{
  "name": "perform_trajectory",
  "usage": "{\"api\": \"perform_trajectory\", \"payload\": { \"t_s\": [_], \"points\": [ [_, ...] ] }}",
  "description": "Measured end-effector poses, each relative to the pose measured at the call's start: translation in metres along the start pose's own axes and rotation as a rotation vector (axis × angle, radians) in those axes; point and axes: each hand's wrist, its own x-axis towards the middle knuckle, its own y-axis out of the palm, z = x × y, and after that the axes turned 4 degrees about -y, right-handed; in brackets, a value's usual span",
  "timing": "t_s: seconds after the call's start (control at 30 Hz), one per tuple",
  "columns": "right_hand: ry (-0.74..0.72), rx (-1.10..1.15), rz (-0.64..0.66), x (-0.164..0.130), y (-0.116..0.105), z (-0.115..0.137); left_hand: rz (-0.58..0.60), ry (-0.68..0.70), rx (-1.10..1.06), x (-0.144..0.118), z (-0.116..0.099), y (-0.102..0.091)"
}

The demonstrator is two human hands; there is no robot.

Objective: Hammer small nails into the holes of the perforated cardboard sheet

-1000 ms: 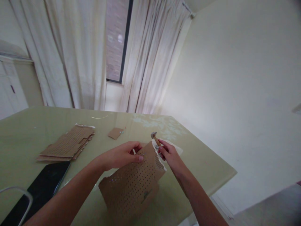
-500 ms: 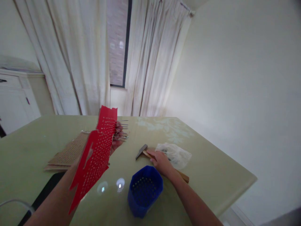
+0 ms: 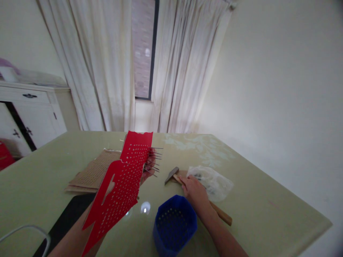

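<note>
My left hand (image 3: 149, 172) is closed on a red perforated sheet (image 3: 125, 178), which is held up tilted above the table. Several long thin metal nails (image 3: 157, 158) poke out past the sheet's right edge by my fingers; the sheet hides most of that hand. My right hand (image 3: 195, 189) is closed around the wooden handle of a hammer (image 3: 172, 175) lying on the table. Just left of my right wrist stands a blue octagonal basket (image 3: 175, 228) with holes in its bottom. A clear plastic bag (image 3: 214, 182) with small dark things in it lies beside my right fingers.
Brown perforated cardboard sheets (image 3: 93, 169) are stacked on the left of the glossy table (image 3: 257, 192). A black flat object (image 3: 71, 217) and a white cable (image 3: 32, 227) lie near front left. Behind are curtains (image 3: 107, 64) and a white cabinet (image 3: 40, 110).
The view has turned left, so everything sits further right. The red sheet has lowered slightly and shows more of its face. My right hand stays on the hammer.
</note>
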Motion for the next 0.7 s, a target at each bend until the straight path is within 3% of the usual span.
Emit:
{"api": "perform_trajectory", "payload": {
  "t_s": [0.13, 0.23, 0.27, 0.33, 0.4, 0.47, 0.57, 0.63, 0.7],
  "points": [
    [-0.031, 0.103, -0.051, 0.003, -0.018, 0.003, -0.095, 0.073, -0.009, 0.002, 0.009, 0.004],
    [-0.093, 0.252, -0.154, 0.006, -0.055, 0.019, -0.26, 0.306, 0.174, -0.007, 0.013, 0.01],
    [-0.14, 0.346, -0.191, 0.007, -0.071, 0.027, -0.331, 0.397, 0.293, -0.011, 0.012, 0.012],
    [-0.272, 0.785, -0.301, 0.008, -0.103, 0.044, -0.429, 0.521, 0.535, -0.016, 0.009, 0.015],
    [-0.351, 0.924, -0.339, 0.009, -0.129, 0.059, -0.428, 0.547, 0.699, -0.021, 0.003, 0.017],
    [-0.344, 0.839, -0.438, 0.011, -0.143, 0.069, -0.363, 0.543, 0.848, -0.025, -0.005, 0.019],
    [-0.326, 0.657, -0.58, 0.012, -0.148, 0.074, -0.207, 0.517, 1.093, -0.033, -0.011, 0.024],
    [-0.351, 0.653, -0.406, 0.011, -0.147, 0.072, -0.108, 0.489, 1.188, -0.038, -0.012, 0.028],
    [-0.381, 0.748, -0.091, 0.012, -0.147, 0.068, -0.019, 0.452, 1.201, -0.041, -0.013, 0.028]
  ]
}}
